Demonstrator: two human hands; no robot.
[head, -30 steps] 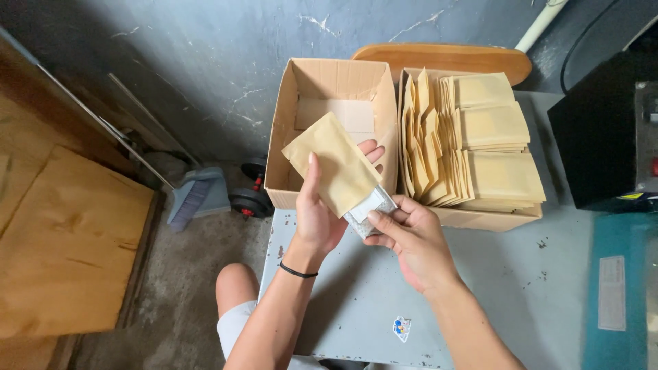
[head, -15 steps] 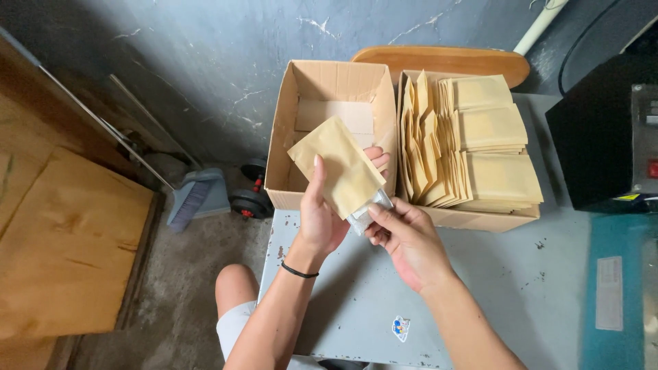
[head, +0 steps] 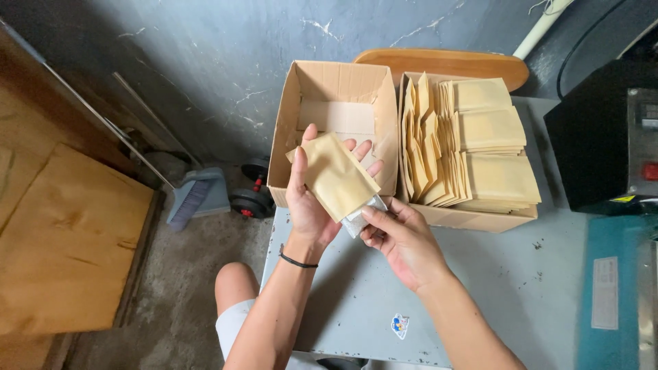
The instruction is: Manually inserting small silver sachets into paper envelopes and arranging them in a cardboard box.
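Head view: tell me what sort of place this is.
Likely a small packing workshop. A cardboard box packed with tan paper pouches stands on a grey worktable, a black machine beside it, and the left hand holds one pouch.

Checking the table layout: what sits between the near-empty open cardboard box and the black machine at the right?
In the head view, a second cardboard box packed with tan paper pouches lies between the near-empty box and machine.

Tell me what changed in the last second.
The right hand has pushed the small silvery packet further into the tan paper pouch, so less of it shows at the mouth. The left hand still holds the pouch from behind. The near-empty box and the box of pouches have not moved.
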